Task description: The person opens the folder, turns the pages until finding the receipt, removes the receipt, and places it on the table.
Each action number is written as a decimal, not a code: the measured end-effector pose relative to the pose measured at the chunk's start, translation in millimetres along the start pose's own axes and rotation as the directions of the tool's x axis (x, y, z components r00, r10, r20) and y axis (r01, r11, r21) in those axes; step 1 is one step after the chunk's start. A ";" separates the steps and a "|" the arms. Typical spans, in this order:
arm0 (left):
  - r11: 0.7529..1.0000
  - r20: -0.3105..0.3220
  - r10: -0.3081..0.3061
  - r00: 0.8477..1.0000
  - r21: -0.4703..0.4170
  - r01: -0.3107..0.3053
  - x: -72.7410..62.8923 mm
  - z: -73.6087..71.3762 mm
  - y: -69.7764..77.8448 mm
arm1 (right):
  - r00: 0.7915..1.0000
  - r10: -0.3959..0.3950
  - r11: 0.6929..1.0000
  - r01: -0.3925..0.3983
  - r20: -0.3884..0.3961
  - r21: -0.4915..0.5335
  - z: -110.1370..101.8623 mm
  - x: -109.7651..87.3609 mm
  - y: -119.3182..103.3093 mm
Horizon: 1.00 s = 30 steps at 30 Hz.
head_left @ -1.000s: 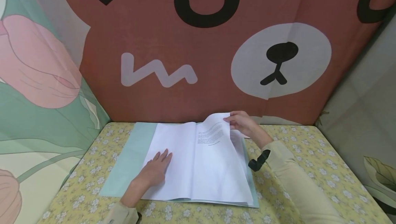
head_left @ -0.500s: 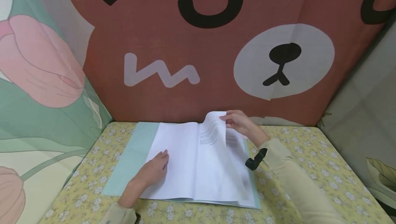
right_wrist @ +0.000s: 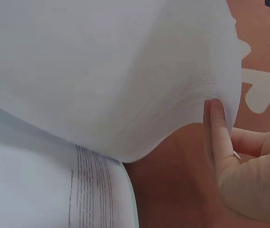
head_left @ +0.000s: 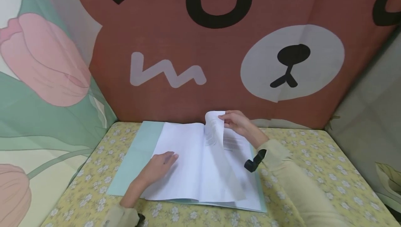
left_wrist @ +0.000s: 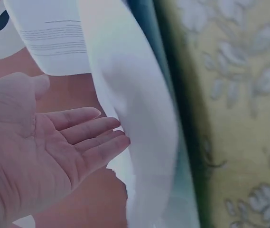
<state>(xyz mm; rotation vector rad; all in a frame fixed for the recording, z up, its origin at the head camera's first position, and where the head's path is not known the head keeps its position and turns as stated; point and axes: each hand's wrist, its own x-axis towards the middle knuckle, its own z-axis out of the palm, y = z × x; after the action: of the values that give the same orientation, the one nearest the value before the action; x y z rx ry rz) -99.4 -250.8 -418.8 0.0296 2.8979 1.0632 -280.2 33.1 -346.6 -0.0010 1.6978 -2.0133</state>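
Note:
A pale green folder (head_left: 134,154) lies spread on the table with white printed sheets bound in it. My right hand (head_left: 239,124) pinches the upper outer corner of a page (head_left: 216,181) and holds it up in a curl toward the spine. In the right wrist view, thumb and fingers of the right hand (right_wrist: 248,171) grip that page near faint lines of text. Beneath it shows another printed sheet (head_left: 236,150). My left hand (head_left: 159,167) is over the left blank page (head_left: 185,143), fingers relaxed; the left wrist view shows its fingertips right at the paper.
The table (head_left: 300,164) has a yellow floral cover. Behind it hangs a brown cloth (head_left: 219,94) with a bear face, and a tulip-patterned cloth (head_left: 56,63) stands at the left. A black strap (head_left: 255,161) hangs from the right wrist.
My right hand has drawn the page's corner leftward, so the page curls more and bares more of the printed sheet below. My left hand has shifted slightly on the left page.

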 end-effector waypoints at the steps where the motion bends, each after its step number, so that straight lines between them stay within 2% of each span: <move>1: 1.000 0.003 -0.011 1.000 -0.028 0.011 0.1 -1.0 0.9 | 1.000 0.002 1.000 -0.002 0.002 0.011 2.1 1.0 0.4; 5: 0.990 -0.001 -0.052 0.999 -0.134 0.052 -0.1 -6.1 7.3 | 1.000 0.007 0.999 -0.007 0.000 0.047 10.3 4.2 2.1; 8: 0.960 -0.002 -0.094 0.996 -0.264 0.091 0.2 -10.1 13.2 | 1.000 0.000 0.998 -0.001 0.012 0.067 16.6 5.5 3.1; 12: 0.887 0.026 -0.129 0.991 -0.443 0.127 1.1 -15.1 18.7 | 1.000 -0.004 0.995 0.001 0.026 0.097 25.3 6.1 3.6; 17: 0.799 0.097 -0.103 0.990 -0.585 0.141 0.6 -23.1 22.5 | 0.999 -0.007 0.992 0.002 0.036 0.123 37.7 7.9 4.1; 20: 0.755 0.129 -0.091 0.987 -0.638 0.153 -0.1 -27.8 25.8 | 0.999 -0.003 0.988 -0.005 0.048 0.153 46.1 9.6 4.3; 24: 0.718 0.143 -0.097 0.985 -0.676 0.169 -1.4 -31.5 31.8 | 0.999 0.018 0.981 -0.026 0.042 0.190 57.7 13.0 4.9; 27: 0.704 0.150 -0.102 0.983 -0.688 0.178 -2.2 -33.2 34.6 | 0.999 0.028 0.979 -0.035 0.038 0.199 65.8 16.1 6.7; 30: 0.705 0.148 -0.110 0.983 -0.686 0.182 -3.3 -34.8 36.3 | 0.999 0.029 0.978 -0.037 0.040 0.207 73.4 18.0 9.5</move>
<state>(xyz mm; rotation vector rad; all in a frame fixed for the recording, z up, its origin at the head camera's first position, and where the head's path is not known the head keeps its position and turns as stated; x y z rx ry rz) -98.1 -245.7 -368.8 -0.1757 2.1722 1.9721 -269.3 -42.3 -344.8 0.0613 1.4493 -2.1426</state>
